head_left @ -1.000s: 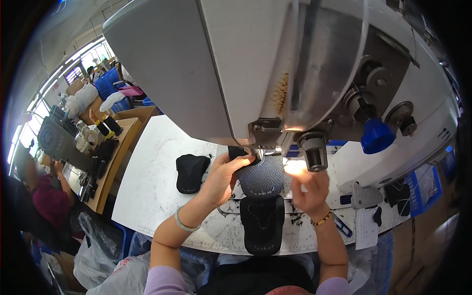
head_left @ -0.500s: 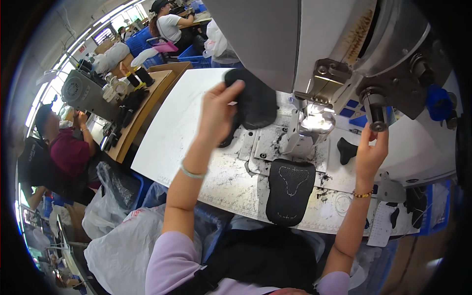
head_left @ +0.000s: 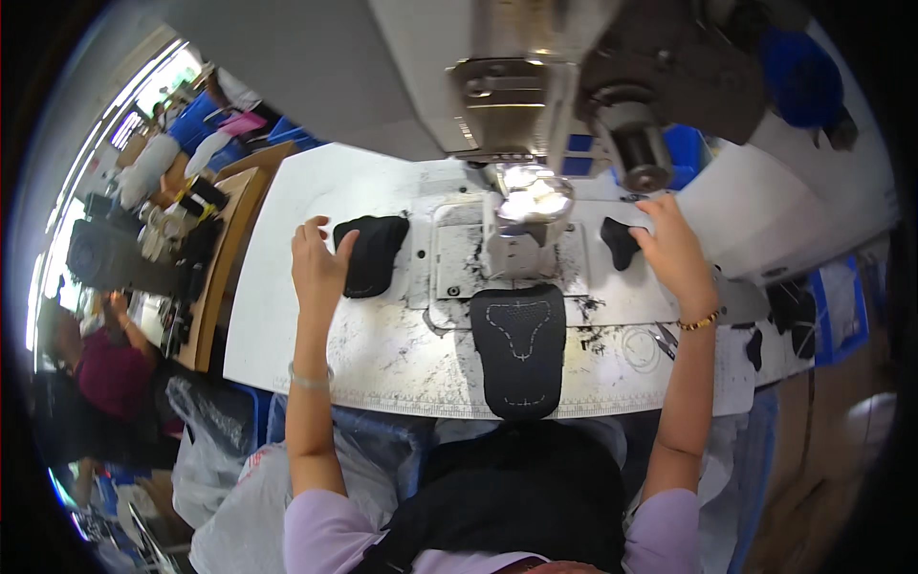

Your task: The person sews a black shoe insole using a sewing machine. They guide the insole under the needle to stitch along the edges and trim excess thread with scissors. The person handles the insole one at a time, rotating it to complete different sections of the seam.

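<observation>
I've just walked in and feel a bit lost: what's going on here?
A person sits at a white table, a sewing machine overhead. The left grip is open beside a larger black piece; whether its thumb touches is unclear. The right grip is open too, thumb close by a small three-lobed black piece. Between them, a black panel with pale outlines lies untouched at the table's front edge.
</observation>
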A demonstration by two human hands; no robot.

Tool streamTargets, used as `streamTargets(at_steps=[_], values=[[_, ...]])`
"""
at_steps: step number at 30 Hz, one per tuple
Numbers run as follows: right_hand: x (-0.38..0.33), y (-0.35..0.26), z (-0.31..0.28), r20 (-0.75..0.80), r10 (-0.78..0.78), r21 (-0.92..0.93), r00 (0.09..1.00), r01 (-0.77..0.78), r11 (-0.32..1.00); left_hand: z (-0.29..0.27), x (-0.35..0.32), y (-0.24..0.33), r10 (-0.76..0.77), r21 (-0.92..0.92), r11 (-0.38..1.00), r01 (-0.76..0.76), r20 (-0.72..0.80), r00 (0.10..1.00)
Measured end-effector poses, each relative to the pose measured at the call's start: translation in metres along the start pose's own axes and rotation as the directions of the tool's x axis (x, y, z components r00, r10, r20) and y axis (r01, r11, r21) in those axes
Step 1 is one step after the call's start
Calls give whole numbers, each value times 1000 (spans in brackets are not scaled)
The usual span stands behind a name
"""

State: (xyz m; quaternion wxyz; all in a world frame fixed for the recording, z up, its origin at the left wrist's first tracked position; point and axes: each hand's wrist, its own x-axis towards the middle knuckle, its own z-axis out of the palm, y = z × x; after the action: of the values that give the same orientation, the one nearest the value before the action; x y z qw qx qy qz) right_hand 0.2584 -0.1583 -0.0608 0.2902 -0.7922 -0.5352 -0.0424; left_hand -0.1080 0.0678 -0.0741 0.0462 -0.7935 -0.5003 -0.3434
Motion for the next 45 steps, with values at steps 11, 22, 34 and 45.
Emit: streamTargets(at_steps=[11,22,34,45], values=[[-12,-7,10,-21,43,-5,999,-43,999,-36,-66,128,612,-526,752,-396,336,716],[-46,-77,-44,257,-81,938,963,-228,261,-38,-68,132,232,-648,-368,667,630,741],[-57,-141,6,-207,-32,766,978,183,616,-46,-71,157,290,-835,-52,548,513,808],[-51,-144,28,-217,110,897,970,154,413,-38,-68,153,224,-851,37,524,518,825]])
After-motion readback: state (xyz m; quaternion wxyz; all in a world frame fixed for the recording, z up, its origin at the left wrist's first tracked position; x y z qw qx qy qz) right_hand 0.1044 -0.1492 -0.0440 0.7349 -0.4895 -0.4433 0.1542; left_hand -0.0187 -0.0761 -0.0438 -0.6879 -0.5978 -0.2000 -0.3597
